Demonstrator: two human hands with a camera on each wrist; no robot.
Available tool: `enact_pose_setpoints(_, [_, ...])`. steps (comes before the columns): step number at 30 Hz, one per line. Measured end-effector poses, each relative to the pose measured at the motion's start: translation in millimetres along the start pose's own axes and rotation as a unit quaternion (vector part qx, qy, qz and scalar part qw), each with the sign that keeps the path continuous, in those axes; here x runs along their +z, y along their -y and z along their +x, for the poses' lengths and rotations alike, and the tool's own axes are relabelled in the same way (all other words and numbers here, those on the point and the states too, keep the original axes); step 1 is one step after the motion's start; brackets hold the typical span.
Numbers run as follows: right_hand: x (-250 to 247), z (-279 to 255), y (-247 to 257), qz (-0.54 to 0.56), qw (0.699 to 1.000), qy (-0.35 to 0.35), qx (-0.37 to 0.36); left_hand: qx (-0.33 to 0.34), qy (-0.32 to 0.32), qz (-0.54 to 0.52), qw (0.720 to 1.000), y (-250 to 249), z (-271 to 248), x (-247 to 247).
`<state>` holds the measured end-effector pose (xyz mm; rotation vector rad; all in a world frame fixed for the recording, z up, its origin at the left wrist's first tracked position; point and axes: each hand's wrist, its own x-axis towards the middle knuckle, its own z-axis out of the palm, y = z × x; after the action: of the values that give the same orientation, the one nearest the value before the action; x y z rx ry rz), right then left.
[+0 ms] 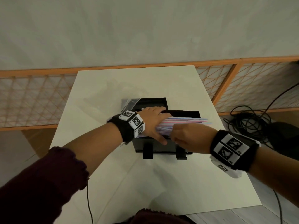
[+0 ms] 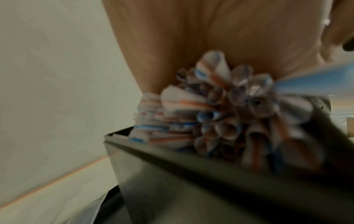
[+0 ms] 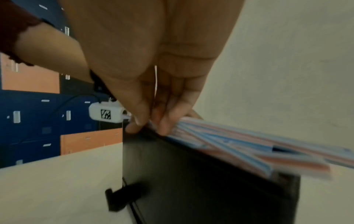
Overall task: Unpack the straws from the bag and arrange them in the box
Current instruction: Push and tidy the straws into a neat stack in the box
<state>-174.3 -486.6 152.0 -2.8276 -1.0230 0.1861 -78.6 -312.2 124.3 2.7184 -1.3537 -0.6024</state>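
There, on the white table [image 1: 100, 101], a black box [image 1: 155, 147] stood with a bundle of striped straws [image 1: 186, 121] lying across its open top, the far ends jutting out past the right wall of the box. The left hand [image 1: 152, 121] lay flat over the near part of the bundle, its fingers [image 1: 159, 109] stretched out straight and pressing down on the straws, the thumb reaching toward the box's front edge. From the left wrist view, the cut ends of the straws [image 2: 226, 109] showed blue, orange and white, heaped above the box rim [image 2: 172, 153] right under the palm. The right hand [image 1: 189, 137] sat just beside the left, at the front rim; in the right wrist view its fingers [image 3: 168, 119] were curled and pinching the straws [image 3: 239, 145] against the thumb, close to the edge of the box [image 3: 201, 181]. A clear plastic bag [image 1: 129, 102] lay behind the left wrist, partly tucked beside a second black compartment [image 1: 155, 102]. Black cables [image 1: 252, 118] were coiled on the floor to the right of the table.
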Motion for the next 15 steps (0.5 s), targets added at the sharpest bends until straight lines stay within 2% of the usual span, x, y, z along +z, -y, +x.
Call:
enact_pose_setpoints(1, [4,1,0,-0.017,0.999,0.034,-0.004,0.002,0.005,-0.007,1.000,1,2,-1])
enact_pose_setpoints(3, [7,5,-6,-0.072,0.996,0.053,-0.012,0.013,0.005,-0.020,1.000,4,5,-5])
enact_pose_setpoints(7, [12,13,-19,-0.084,0.979,0.170,0.070,0.023,0.015,0.035,0.999,10,10,-5])
enact_pose_setpoints(9, [18,17,-19,-0.075,0.975,0.190,0.087,0.012,0.018,0.051,0.998,9,13,-4])
enact_pose_setpoints(13, [23,30,-23,0.041,0.966,0.199,0.162,-0.002,0.014,0.080,0.997,7,19,-4])
enact_pose_setpoints(15, [19,37,-26,0.057,0.959,0.222,0.169,-0.008,0.021,0.090,0.996,8,20,-3])
